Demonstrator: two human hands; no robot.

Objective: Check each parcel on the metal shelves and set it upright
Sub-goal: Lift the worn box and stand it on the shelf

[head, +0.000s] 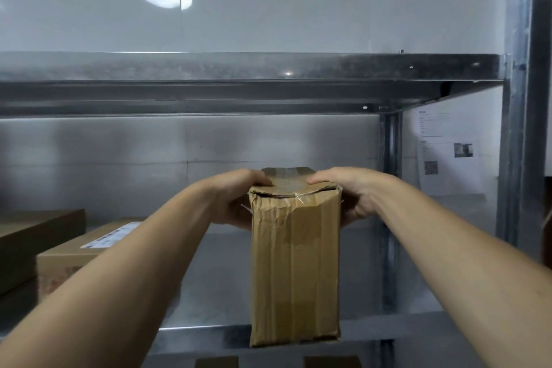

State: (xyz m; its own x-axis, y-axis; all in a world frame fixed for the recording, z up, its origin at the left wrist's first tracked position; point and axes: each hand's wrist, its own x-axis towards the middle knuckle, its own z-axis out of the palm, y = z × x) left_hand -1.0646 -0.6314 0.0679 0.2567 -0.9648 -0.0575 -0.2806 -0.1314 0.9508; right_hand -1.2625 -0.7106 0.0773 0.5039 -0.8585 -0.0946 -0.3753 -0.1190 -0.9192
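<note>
Holding: left hand (236,197) and right hand (354,193) curl round the parcel (294,263) top
Feel: soft, crumpled card, likely light; hold its sides

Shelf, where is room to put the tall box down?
Bare shelf shows between the labelled box and the tall parcel, and right of the parcel up to the post. The left end is crowded: labelled box beside a flat box.

Metal shelf (215,278), lower tier: tall brown parcel (294,272) upright at the front edge, base over the lip. Well apart to the left, a labelled cardboard box (77,254) lies flat. A flat box (35,230) is just beside it.
</note>
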